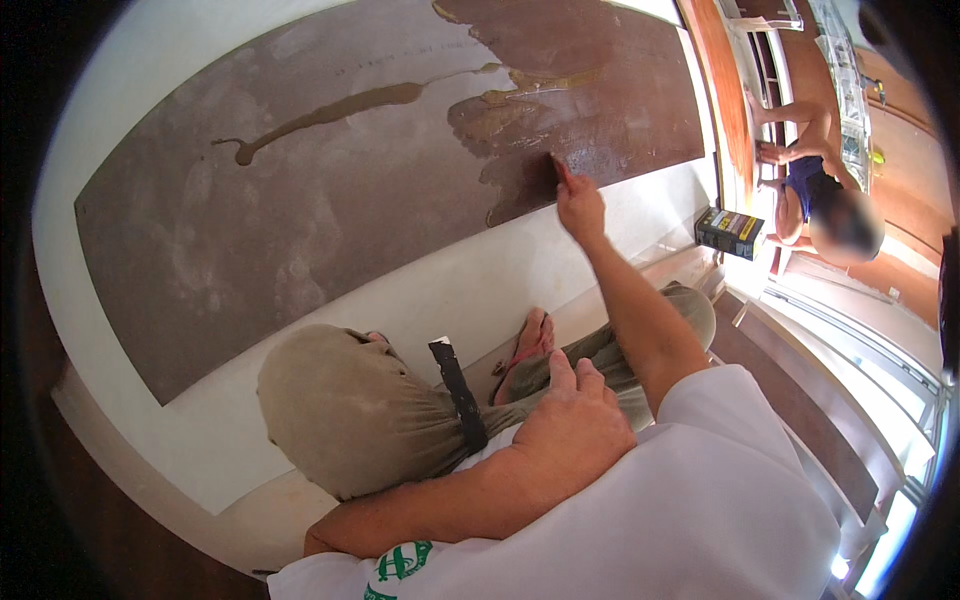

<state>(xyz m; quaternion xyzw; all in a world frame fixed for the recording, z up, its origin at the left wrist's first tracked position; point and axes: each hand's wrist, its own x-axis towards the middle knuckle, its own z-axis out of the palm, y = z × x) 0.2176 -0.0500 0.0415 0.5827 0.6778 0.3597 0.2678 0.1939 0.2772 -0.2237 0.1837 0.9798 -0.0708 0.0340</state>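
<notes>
In front of me lies a large brown-grey sheet (pixel 270 225) with a curved far edge. A thick tan streak of glue-like paste (pixel 350 108) runs along its middle. On the right part of the sheet a wet, darker film (pixel 590 100) is spread, with ragged edges. My right hand (pixel 582 212) is closed round a small red-handled spreader (pixel 561 170), held at the sheet's near edge where the wet film ends; its blade is hard to make out. My left hand (pixel 575 420) rests across my lap with fingers stretched out, holding nothing.
A pale board (pixel 420 310) lies under the sheet. Right of it stands a black and yellow rectangular tin (pixel 730 233). Another person (pixel 815 180) crouches beyond, at the right. My knee (pixel 330 400) and sandalled foot (pixel 528 345) are close to the near edge.
</notes>
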